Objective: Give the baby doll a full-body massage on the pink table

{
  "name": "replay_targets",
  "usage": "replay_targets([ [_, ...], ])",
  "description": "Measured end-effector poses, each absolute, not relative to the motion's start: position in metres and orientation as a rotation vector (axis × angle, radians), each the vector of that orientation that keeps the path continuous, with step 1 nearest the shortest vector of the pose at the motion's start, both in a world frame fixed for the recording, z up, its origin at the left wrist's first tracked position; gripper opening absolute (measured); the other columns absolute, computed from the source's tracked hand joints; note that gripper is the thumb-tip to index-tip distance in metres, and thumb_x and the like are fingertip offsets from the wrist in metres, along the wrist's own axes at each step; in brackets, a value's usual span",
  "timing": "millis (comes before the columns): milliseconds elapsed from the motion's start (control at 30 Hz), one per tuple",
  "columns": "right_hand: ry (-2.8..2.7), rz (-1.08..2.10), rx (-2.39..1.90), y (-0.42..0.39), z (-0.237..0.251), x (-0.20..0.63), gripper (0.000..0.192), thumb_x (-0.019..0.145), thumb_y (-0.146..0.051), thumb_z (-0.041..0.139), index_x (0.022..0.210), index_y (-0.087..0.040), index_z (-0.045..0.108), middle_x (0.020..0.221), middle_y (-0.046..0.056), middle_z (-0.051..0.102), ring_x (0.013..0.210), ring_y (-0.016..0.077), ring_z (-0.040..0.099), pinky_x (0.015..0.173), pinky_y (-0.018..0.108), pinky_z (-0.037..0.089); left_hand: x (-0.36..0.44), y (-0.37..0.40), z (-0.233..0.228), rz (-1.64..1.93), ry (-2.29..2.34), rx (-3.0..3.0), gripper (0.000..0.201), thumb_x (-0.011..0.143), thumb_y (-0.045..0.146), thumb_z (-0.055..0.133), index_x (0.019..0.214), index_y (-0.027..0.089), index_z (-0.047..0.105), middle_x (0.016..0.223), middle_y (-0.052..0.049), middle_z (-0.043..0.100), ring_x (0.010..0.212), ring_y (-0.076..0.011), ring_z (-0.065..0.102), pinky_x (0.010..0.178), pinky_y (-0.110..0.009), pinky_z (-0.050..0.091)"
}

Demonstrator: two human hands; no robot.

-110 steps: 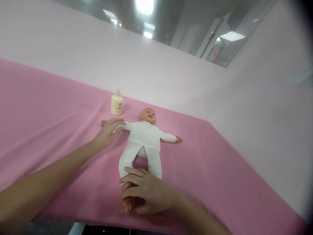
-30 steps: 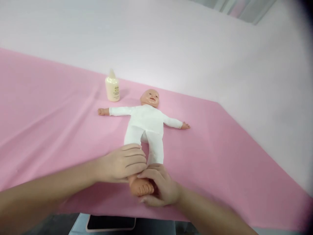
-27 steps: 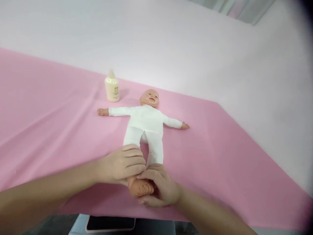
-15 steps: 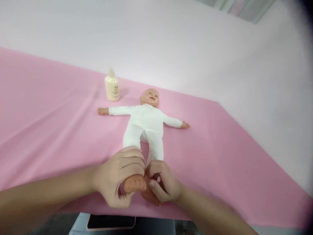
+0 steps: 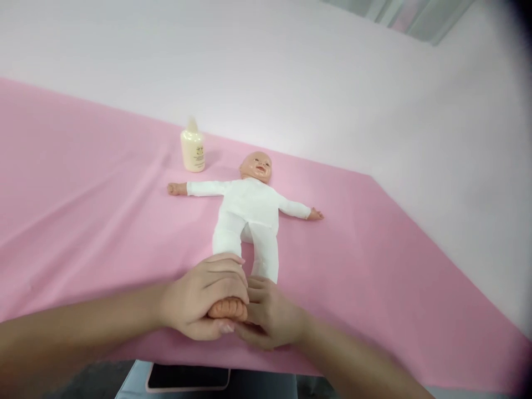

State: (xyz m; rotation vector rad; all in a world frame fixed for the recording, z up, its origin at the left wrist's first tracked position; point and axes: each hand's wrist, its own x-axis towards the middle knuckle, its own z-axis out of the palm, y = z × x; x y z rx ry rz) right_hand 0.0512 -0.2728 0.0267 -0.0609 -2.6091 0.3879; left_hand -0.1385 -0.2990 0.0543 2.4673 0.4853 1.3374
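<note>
A plastic baby doll in a white cloth romper (image 5: 248,213) lies face-up on the pink cloth-covered table (image 5: 83,210), head toward twelve o'clock, arms stretched out toward nine and three, feet toward six near the table's front edge. The left hand (image 5: 199,299) is curled around the doll's bare orange-pink foot (image 5: 226,308), fingers over the top and thumb beneath, so the toes just peek out; wrapped this way it appears to steady the foot. The right hand (image 5: 268,316) closes in from four o'clock, fingers bent and pressed against the same foot and touching the left hand. A small cream plastic bottle (image 5: 192,149) stands upright at eleven o'clock from the doll's head, apart from both hands.
</note>
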Motion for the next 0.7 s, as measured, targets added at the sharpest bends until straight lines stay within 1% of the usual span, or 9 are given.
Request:
replay_targets([
  [100,-2.539,0.378,-0.042,-0.2724,0.0261,0.0517,0.01,0.09,-0.022,0.047,0.095,-0.019,0.055,0.085,0.005,0.067,0.082,0.0168,0.06,0.071,0.03,0.05,-0.1383,-0.2995,0.051,1.374,0.444,2.558,0.031,0.1,0.039,0.033,0.101,0.015,0.052,0.079,-0.006,0.063,0.082,-0.0177,0.062,0.093,-0.041,0.049],
  [200,-2.486,0.38,-0.065,-0.2722,0.0254,0.0519,0.008,0.09,-0.021,0.046,0.092,-0.019,0.054,0.081,0.004,0.065,0.08,0.0167,0.059,0.072,0.031,0.051,-0.1367,-0.3018,0.0484,1.424,0.407,2.618,0.023,0.1,0.029,0.036,0.1,0.015,0.054,0.082,-0.007,0.066,0.087,-0.0176,0.062,0.097,-0.04,0.048],
  [267,-2.444,0.394,-0.072,-0.2716,0.0239,0.0521,0.01,0.092,-0.024,0.044,0.092,-0.019,0.053,0.08,0.004,0.065,0.079,0.0172,0.059,0.073,0.033,0.052,-0.1344,-0.3042,0.0486,1.435,0.398,2.622,0.015,0.097,0.02,0.042,0.1,0.015,0.056,0.085,-0.007,0.068,0.088,-0.0162,0.063,0.098,-0.036,0.048],
  [333,-2.406,0.401,-0.086,-0.2706,0.0217,0.0524,0.014,0.094,-0.029,0.043,0.094,-0.019,0.054,0.08,0.004,0.064,0.08,0.0177,0.06,0.073,0.034,0.052,-0.1322,-0.3064,0.0504,1.434,0.413,2.588,0.011,0.094,0.018,0.049,0.102,0.016,0.056,0.087,-0.006,0.069,0.089,-0.0146,0.063,0.099,-0.031,0.048],
  [400,-2.368,0.387,-0.117,-0.2696,0.02,0.0526,0.014,0.094,-0.031,0.045,0.094,-0.02,0.054,0.077,0.003,0.063,0.078,0.0176,0.06,0.071,0.034,0.052,-0.1312,-0.3076,0.0528,1.439,0.414,2.576,0.012,0.093,0.018,0.053,0.104,0.016,0.057,0.091,-0.006,0.07,0.093,-0.014,0.064,0.101,-0.03,0.048],
  [467,-2.33,0.359,-0.16,-0.269,0.0201,0.0528,0.015,0.094,-0.034,0.049,0.093,-0.02,0.054,0.076,0.003,0.062,0.077,0.0174,0.059,0.069,0.032,0.052,-0.1318,-0.3076,0.0542,1.442,0.394,2.609,0.015,0.093,0.013,0.049,0.106,0.016,0.057,0.095,-0.007,0.07,0.099,-0.0143,0.063,0.104,-0.032,0.045],
  [533,-2.303,0.332,-0.206,-0.2689,0.0219,0.0529,0.023,0.093,-0.041,0.051,0.097,-0.019,0.054,0.078,0.004,0.063,0.078,0.0178,0.059,0.068,0.032,0.052,-0.1333,-0.3068,0.0534,1.422,0.384,2.658,0.021,0.093,0.009,0.044,0.108,0.014,0.057,0.099,-0.009,0.069,0.108,-0.0152,0.06,0.109,-0.035,0.042],
  [633,-2.317,0.331,-0.246,-0.2695,0.0243,0.0538,0.036,0.09,-0.05,0.055,0.106,-0.018,0.052,0.087,0.005,0.066,0.084,0.0188,0.061,0.074,0.034,0.054,-0.1356,-0.3058,0.0487,1.359,0.413,2.728,0.023,0.094,0.017,0.044,0.113,0.012,0.054,0.106,-0.011,0.068,0.122,-0.0181,0.051,0.112,-0.037,0.037],
  [700,-2.348,0.368,-0.28,-0.2697,0.0237,0.055,0.037,0.087,-0.05,0.059,0.108,-0.02,0.051,0.09,0.005,0.067,0.086,0.0191,0.062,0.078,0.035,0.054,-0.1366,-0.3056,0.0445,1.321,0.466,2.774,0.028,0.095,0.027,0.045,0.118,0.014,0.053,0.114,-0.012,0.066,0.131,-0.0209,0.043,0.115,-0.042,0.032],
])
